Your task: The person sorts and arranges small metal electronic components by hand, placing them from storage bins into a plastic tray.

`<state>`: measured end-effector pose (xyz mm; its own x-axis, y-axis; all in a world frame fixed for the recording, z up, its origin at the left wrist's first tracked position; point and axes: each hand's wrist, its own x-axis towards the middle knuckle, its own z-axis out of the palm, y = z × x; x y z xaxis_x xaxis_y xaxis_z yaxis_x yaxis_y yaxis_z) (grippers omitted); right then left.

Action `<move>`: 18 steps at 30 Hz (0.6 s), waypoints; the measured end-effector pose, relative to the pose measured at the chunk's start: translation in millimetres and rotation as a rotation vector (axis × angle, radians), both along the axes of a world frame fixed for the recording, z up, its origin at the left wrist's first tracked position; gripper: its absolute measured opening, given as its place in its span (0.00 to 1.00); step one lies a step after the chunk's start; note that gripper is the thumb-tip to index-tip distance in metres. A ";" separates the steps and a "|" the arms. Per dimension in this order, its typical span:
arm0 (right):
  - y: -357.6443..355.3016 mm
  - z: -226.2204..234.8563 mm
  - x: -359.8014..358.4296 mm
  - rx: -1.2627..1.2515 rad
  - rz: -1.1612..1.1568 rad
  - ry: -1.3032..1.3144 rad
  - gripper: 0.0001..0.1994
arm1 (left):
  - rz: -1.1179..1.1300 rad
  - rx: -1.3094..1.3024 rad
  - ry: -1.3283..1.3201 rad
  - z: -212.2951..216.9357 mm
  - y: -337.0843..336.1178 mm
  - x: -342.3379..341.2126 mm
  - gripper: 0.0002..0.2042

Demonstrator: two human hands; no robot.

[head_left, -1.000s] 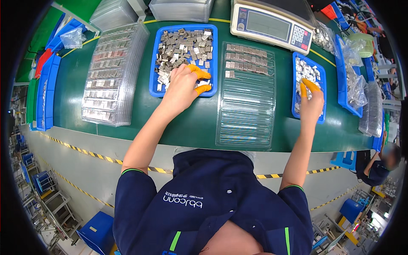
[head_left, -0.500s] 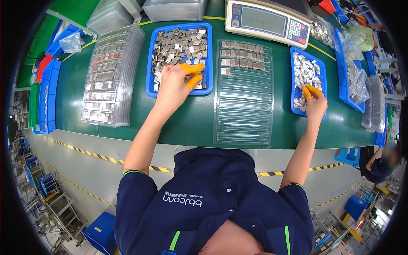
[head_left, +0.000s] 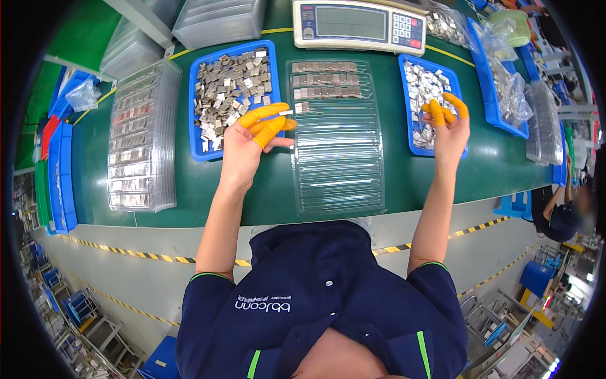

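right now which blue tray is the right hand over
The narrow blue tray right of the clear tray, below the scale. The right hand is over its near end; the wider blue tray lies by the left hand.

small metal piece (head_left: 286, 114) pinched over clear tray (head_left: 341, 164)

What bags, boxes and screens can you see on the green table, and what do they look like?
Weighing scale: top middle, flat grey-white box, pale screen, keypad at its right end.
Clear plastic bags: far right, crinkly, holding small metal parts.
Small clear bag: far left, on blue bins.
Left blue tray: rectangular, full of grey metal pieces, by the left hand.
Right blue tray: narrower, shiny pieces, under the right hand.
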<state>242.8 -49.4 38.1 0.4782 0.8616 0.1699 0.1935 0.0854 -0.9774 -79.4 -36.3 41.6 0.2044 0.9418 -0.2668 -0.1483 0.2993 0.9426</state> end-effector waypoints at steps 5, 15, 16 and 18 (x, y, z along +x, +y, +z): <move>-7.7 15.5 -37.5 -0.053 0.181 0.185 0.11 | -0.028 0.062 -0.117 2.0 -4.7 22.3 0.14; -19.4 19.0 -101.2 -0.086 0.353 0.515 0.11 | 0.080 0.077 -0.197 -7.0 -21.1 54.4 0.12; -21.7 20.9 -104.7 -0.085 0.352 0.518 0.11 | 0.079 0.077 -0.194 -8.2 -22.8 55.9 0.12; -25.2 23.2 -108.9 -0.142 0.407 0.503 0.10 | 0.148 0.061 -0.220 -9.0 -25.6 58.5 0.12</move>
<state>134.0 -74.6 61.2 0.1009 0.9879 -0.1175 -0.3103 -0.0810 -0.9472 -21.0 -61.9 32.6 0.1106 0.9786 -0.1734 -0.3896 0.2032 0.8983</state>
